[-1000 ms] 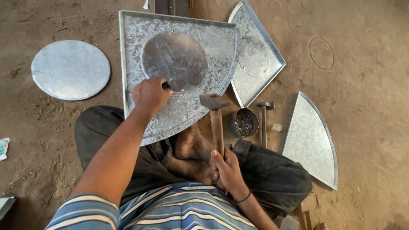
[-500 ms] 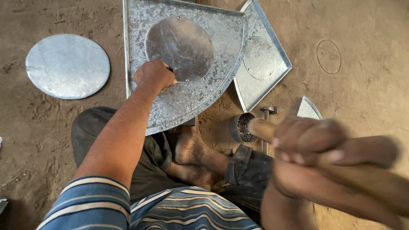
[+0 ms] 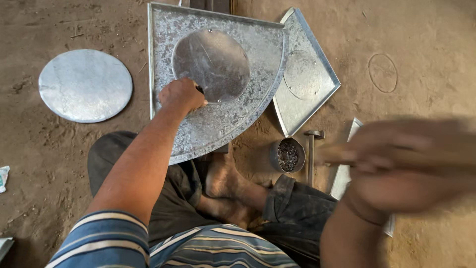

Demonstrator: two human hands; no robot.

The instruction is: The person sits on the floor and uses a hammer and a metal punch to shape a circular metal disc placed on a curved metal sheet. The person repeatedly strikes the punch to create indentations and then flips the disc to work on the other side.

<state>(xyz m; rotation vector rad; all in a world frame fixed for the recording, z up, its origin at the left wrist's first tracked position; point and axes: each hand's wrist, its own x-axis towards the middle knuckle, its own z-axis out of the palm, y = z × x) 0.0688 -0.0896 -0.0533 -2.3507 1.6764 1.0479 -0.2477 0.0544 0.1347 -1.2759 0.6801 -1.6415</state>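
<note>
A quarter-round sheet of galvanized metal (image 3: pixel 218 94) lies on the dirt floor (image 3: pixel 59 149) in front of a seated worker, its curved edge toward the knees, with a duller metal disc (image 3: pixel 210 64) resting flat on its upper middle. Doing this step well looks to depend on keeping the punch upright and the disc from sliding, so each blow lands square at the rim. The left hand (image 3: pixel 182 96) is closed in a fist around a small dark punch (image 3: pixel 199 90), its tip at the disc's lower left edge and the knuckles bearing on the sheet. The right hand (image 3: pixel 396 159), raised close to the camera and badly blurred, appears wrapped around a wooden handle (image 3: pixel 342 155); its grip cannot be read more closely. Just right of the sheet lies a second quarter-round sheet (image 3: pixel 305 74), below it a small tin of rivets (image 3: pixel 287 155) beside a hammer (image 3: pixel 312 149), and well left a loose round disc (image 3: pixel 85 85).
</note>
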